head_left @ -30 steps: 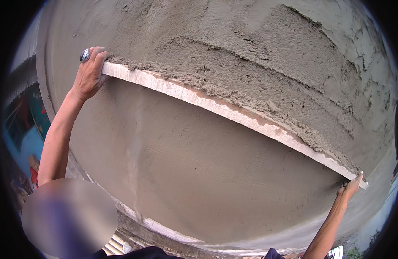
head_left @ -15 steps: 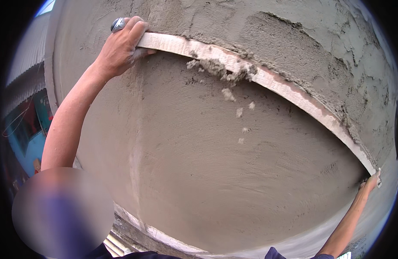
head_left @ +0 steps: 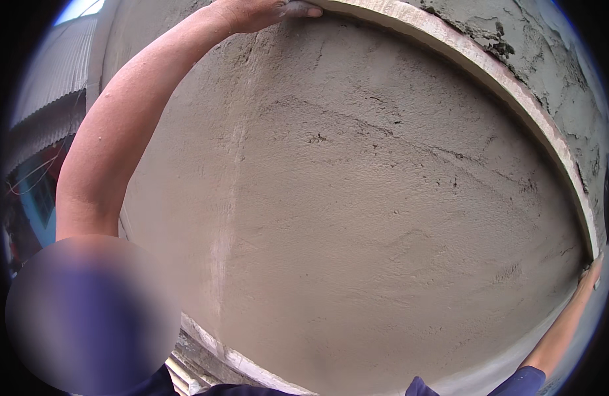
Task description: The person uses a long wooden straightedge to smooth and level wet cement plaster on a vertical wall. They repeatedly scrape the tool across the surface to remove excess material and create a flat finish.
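Observation:
A long pale straightedge lies across the wall, bowed by the lens, from the top middle down to the right side. My left hand grips its left end at the upper edge of the picture; the thumb shows beneath it, while the other fingers are partly cut off. At the far right my right hand holds the lower end, small and partly hidden. Below the straightedge spreads wet grey plaster, fairly even with small pits and streaks. Rougher plaster with ridges lies above it.
A corrugated metal sheet and a blue structure stand beyond the wall's left edge. A pale ledge runs along the wall's foot, with light slats or pipes beside it. A round blur covers the lower left.
Both hands and the straightedge have moved higher on the wall, the left end also rightward. The plaster clump on its middle and the falling bits are no longer in view.

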Motion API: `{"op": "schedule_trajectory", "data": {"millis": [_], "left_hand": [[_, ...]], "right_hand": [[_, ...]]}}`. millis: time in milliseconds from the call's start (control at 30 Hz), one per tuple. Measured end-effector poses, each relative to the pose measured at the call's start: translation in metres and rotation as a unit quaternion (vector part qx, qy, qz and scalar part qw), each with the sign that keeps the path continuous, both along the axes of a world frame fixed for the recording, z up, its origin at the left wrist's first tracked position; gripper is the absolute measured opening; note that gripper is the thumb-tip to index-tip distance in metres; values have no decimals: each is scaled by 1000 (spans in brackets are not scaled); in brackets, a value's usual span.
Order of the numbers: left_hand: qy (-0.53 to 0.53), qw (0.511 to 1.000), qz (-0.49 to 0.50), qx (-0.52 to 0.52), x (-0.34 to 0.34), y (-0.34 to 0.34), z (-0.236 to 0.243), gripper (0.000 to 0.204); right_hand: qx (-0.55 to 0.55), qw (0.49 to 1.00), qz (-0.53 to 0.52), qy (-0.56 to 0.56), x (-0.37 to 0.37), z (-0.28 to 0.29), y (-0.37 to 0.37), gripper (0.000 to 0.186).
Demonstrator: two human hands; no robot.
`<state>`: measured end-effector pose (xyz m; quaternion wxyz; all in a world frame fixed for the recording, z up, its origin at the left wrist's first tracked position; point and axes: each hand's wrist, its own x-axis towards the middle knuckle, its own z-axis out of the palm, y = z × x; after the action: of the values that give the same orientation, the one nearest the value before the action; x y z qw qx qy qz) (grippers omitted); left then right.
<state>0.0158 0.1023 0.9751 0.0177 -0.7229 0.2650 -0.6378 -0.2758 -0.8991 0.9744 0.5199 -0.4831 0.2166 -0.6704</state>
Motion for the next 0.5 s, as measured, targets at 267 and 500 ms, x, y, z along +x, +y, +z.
{"op": "schedule_trajectory", "data": {"millis": [267,500], "left_hand": [[-12,990,140,-8,16,59,-113,44],[12,998,53,-9,-5,12,21,38]], "right_hand": [[14,999,-11,-30,41,-84,144,57],[-28,1000,-6,-9,13,29,36,56]]}}
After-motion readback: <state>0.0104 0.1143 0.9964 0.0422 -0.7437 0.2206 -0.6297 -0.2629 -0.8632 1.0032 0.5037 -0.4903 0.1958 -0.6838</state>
